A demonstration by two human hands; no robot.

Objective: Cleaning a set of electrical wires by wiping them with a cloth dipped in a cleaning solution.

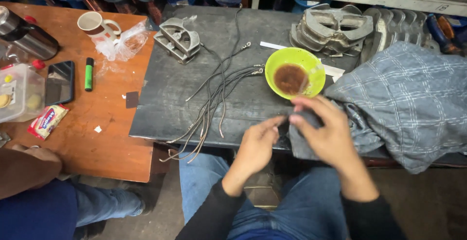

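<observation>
We pinch the grey cloth (311,123) with the right hand (326,138), grip pressed together; left hand (255,147) fingers pinch near it, contents unclear. Green bowl (294,72) sits just beyond the grip, wires (214,99) left. Best keep the cloth taut, clear of the bowl.

Likely a workshop: cast metal parts (335,28), wire leads (214,99) (numbered shelving).

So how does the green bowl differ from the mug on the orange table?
The green bowl is wide, shallow and bright green, with brown liquid showing inside; the mug is taller, pale, has a handle, and its contents can't be seen. The bowl sits on the dark board just above the right hand; the mug stands far left, beside a crumpled plastic bag. Both are upright.
</observation>
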